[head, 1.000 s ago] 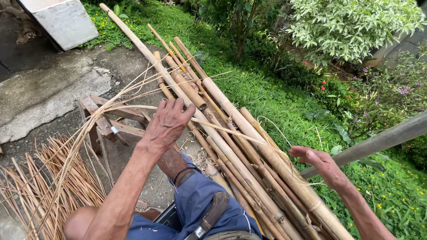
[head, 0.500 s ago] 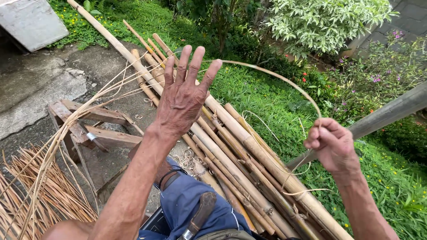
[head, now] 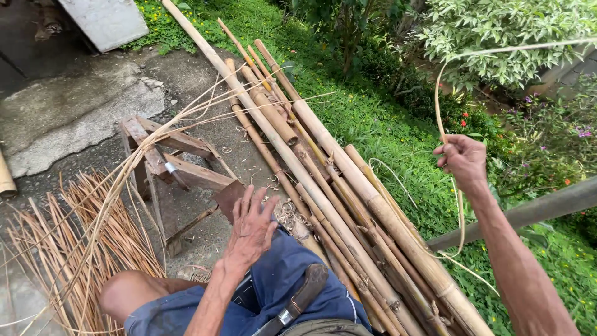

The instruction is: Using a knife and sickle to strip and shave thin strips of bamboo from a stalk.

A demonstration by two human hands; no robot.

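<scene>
A: Right hand?

B: My right hand (head: pixel 463 160) is up over the grass, to the right of the bamboo poles (head: pixel 348 186). Fingers curled tight, pinching a thin bamboo strip (head: pixel 438 102). The strip arcs up from my fist toward the leafy shrub (head: pixel 516 31), and below the fist it hangs down and loops back over the poles.

A: Left?

B: My left hand (head: pixel 252 227) is open, fingers spread loose, holding nothing. It's low, just left of the poles' near ends, above my knee in blue shorts (head: pixel 292 292). Can't tell if the palm touches the knee.

A: What's around the poles?

B: Wooden sawhorse (head: pixel 177 162) just to their left on the concrete. A pile of split strips (head: pixel 74 249) further left of that, a few long strips rising from it and crossing over the sawhorse toward the poles. Shaving curls (head: pixel 287 214) lie against the poles beside my left hand. A sheathed knife (head: pixel 298 302) sits on my lap at the poles' near end. A grey railing (head: pixel 528 211) runs behind the poles on the right, under my right forearm.
</scene>
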